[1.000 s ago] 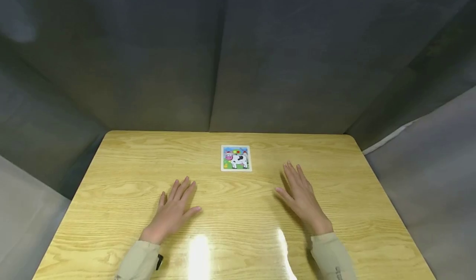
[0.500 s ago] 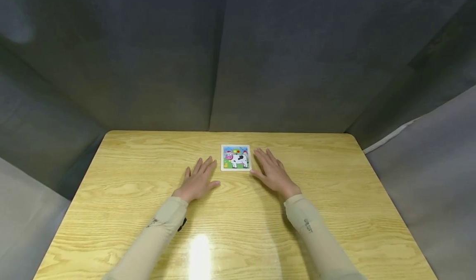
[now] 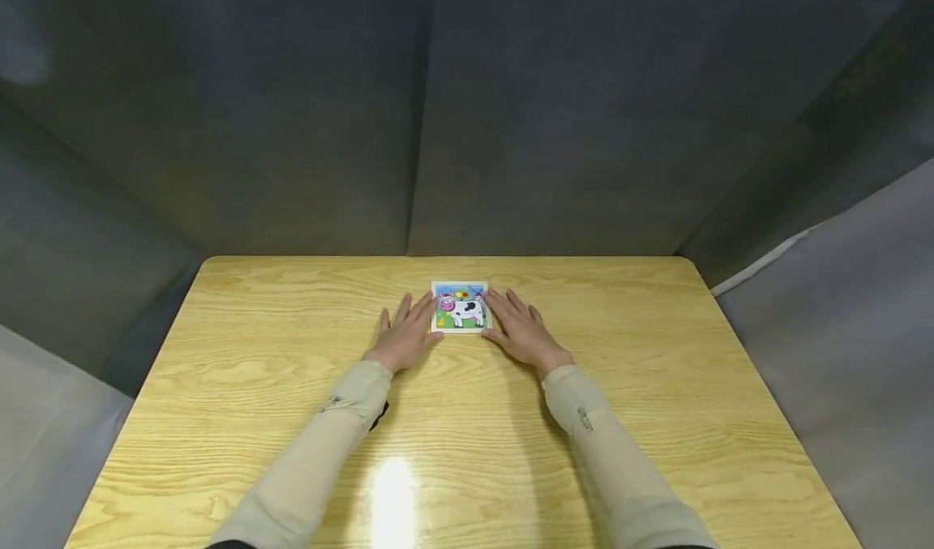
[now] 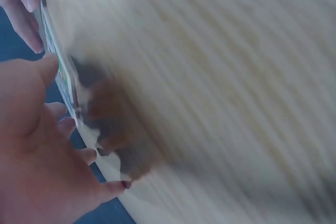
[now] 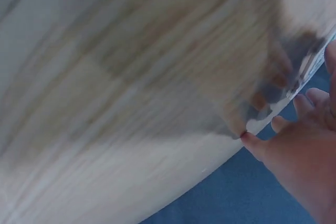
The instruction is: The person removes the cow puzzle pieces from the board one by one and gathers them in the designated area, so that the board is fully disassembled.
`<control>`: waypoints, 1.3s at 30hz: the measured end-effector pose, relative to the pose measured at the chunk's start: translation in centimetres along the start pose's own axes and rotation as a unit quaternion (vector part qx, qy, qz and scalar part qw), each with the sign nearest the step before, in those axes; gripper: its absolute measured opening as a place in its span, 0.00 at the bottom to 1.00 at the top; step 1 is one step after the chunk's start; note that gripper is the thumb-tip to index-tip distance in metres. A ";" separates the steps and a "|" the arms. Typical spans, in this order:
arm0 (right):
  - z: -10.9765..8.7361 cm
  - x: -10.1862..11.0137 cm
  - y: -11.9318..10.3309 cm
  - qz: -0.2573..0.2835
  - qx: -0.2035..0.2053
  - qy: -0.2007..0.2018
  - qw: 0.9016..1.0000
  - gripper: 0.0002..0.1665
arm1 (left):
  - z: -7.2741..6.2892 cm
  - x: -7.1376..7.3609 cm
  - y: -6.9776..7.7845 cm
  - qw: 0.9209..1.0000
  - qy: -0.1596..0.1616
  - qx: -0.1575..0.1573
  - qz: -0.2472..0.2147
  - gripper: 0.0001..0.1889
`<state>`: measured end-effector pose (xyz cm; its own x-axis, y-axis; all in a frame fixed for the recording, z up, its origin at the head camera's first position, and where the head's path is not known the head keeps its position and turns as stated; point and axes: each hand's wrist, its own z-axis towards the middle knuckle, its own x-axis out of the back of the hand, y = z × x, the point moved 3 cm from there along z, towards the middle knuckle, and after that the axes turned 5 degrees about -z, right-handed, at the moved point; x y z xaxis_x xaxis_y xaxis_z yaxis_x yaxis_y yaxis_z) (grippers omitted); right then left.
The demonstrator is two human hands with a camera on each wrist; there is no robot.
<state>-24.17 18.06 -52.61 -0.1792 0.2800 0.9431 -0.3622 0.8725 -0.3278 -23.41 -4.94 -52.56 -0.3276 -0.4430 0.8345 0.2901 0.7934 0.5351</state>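
Note:
A small square cow picture [image 3: 461,312] with a white border lies flat near the far side of the wooden table. My left hand [image 3: 404,343] is at its left side, fingers spread and fairly straight, fingertips right at the border and thumb by the near left corner. On the opposite side my right hand [image 3: 527,336] mirrors this, fingertips overlapping the right border and thumb by the near right corner. In the left wrist view the picture's thin edge [image 4: 64,77] shows past the thumb. The right wrist view has the right hand [image 5: 302,156] with its little finger down at the tabletop.
The pale wooden table [image 3: 255,403] has rounded far corners. A dark grey curtain [image 3: 547,127] hangs right behind its far edge, and lighter cloth [image 3: 839,330] hangs along the right side. A bright light reflection [image 3: 392,500] lies on the near tabletop.
Both hands have moved forward and inward from either side of the table to the cow picture's left and right edges. The picture has stayed in about the same place.

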 end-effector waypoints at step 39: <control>-4.5 -2.2 -3.5 -0.049 -0.011 0.011 0.999 0.36 | -5.2 -1.7 1.0 0.998 0.019 0.021 0.053 0.30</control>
<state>-18.41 16.18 -53.28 -0.1232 0.2007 0.9719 -0.3576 0.9046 -0.2321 -17.87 -5.59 -52.78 -0.2622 -0.3713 0.8907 0.2831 0.8528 0.4388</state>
